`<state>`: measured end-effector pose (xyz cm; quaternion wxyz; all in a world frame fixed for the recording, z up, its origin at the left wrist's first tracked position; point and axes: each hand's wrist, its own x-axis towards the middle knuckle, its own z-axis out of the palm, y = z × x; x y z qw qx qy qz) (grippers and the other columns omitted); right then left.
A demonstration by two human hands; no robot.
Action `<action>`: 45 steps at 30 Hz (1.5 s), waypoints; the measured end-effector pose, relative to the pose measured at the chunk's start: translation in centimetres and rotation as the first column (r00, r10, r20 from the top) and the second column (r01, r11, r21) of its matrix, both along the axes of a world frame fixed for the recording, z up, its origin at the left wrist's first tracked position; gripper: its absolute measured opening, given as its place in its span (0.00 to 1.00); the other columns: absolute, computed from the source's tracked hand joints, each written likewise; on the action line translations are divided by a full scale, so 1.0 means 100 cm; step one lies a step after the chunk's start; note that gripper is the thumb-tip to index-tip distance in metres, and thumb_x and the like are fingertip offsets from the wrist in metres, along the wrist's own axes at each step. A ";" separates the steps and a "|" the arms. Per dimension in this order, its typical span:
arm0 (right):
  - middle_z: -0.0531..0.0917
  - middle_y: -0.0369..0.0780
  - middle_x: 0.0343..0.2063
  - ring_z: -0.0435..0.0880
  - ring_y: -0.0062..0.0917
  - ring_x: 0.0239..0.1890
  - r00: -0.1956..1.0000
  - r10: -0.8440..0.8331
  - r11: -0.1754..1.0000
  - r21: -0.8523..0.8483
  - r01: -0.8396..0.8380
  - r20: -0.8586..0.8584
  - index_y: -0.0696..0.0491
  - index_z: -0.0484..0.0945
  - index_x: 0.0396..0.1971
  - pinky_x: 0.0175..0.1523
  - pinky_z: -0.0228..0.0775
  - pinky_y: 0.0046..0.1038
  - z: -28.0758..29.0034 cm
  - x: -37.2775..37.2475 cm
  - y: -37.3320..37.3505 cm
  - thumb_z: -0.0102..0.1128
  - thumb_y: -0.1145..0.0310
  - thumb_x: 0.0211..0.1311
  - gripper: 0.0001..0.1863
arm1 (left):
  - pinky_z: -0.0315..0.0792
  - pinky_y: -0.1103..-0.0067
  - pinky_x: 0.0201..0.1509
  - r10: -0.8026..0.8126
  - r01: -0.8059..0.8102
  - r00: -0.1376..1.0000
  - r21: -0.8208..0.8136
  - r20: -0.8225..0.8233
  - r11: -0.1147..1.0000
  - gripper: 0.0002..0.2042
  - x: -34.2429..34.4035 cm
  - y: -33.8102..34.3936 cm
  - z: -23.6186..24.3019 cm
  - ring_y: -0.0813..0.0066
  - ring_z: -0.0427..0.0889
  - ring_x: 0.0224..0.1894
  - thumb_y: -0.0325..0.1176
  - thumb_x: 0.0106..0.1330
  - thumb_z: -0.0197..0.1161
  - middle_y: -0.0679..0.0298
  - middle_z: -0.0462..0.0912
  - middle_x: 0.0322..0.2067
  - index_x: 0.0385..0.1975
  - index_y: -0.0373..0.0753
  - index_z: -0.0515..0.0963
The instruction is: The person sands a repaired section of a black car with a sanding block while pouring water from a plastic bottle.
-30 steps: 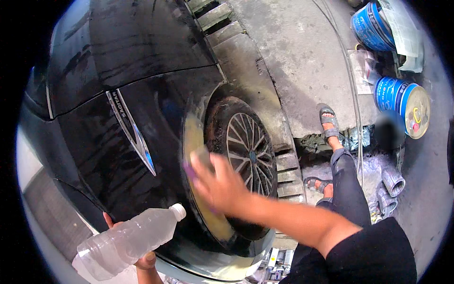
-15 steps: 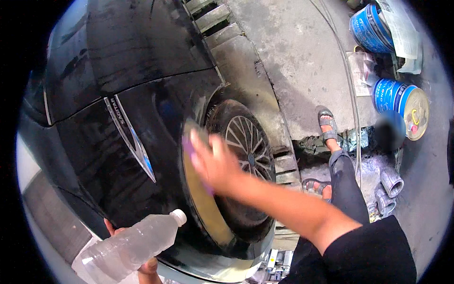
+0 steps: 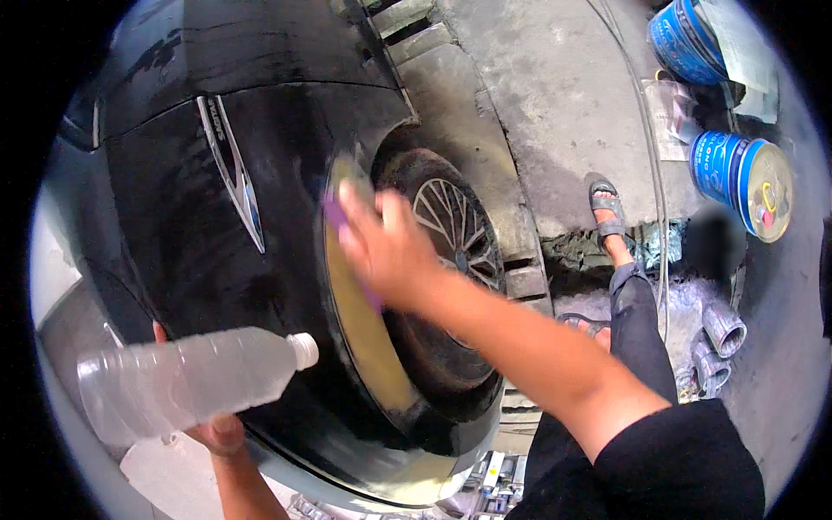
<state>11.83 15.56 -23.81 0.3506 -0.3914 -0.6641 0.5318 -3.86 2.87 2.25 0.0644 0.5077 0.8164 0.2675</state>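
My right hand (image 3: 397,251) presses a flat purple pad (image 3: 334,212) against the wheel arch of a black car's fender (image 3: 295,286). The pad lies mostly under my fingers, and the hand is slightly blurred. Beneath it a yellowish-tan bare band (image 3: 373,351) curves along the arch edge, beside the wheel (image 3: 464,260). At the lower left, my left hand (image 3: 217,433) grips a clear plastic bottle (image 3: 191,377) with a white cap. The bottle lies nearly level, its cap end toward the arch; most of my left fingers are behind it.
Two blue buckets stand at the right, the nearer bucket (image 3: 728,169) with a yellowish lid. Silvery flexible tubes (image 3: 719,329) lie below them. A cable (image 3: 646,139) runs over the concrete floor (image 3: 537,95). My sandalled feet and a grating (image 3: 524,282) are beside the wheel.
The bottle has shifted left and up in the picture and tilted closer to level. My right hand and the pad sit higher along the arch. The whole view has shifted slightly.
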 end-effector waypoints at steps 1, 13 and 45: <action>0.71 0.54 0.43 0.75 0.49 0.41 0.999 -0.005 0.999 0.038 0.006 -0.044 0.47 0.65 0.65 0.40 0.77 0.45 0.019 0.025 -0.030 0.57 0.60 0.63 0.30 | 0.69 0.61 0.65 0.028 -0.028 0.999 0.026 0.034 0.999 0.46 -0.003 -0.002 -0.002 0.56 0.70 0.64 0.60 0.55 0.66 0.44 0.57 0.70 0.67 0.33 0.60; 0.72 0.54 0.42 0.75 0.49 0.41 0.999 -0.034 0.999 0.037 0.033 0.031 0.49 0.66 0.64 0.41 0.77 0.45 0.006 0.029 -0.028 0.59 0.61 0.62 0.29 | 0.71 0.67 0.57 -0.083 0.077 0.993 -0.071 -0.085 0.994 0.40 0.005 0.007 -0.011 0.61 0.76 0.55 0.64 0.61 0.61 0.55 0.74 0.53 0.59 0.33 0.66; 0.73 0.55 0.44 0.74 0.48 0.44 0.999 -0.003 0.997 0.081 0.007 -0.046 0.54 0.65 0.65 0.49 0.71 0.44 0.001 0.028 -0.018 0.55 0.66 0.66 0.27 | 0.69 0.65 0.59 -0.124 0.112 0.987 -0.114 -0.104 0.987 0.39 -0.011 -0.001 -0.005 0.57 0.75 0.55 0.60 0.59 0.60 0.50 0.75 0.53 0.57 0.27 0.67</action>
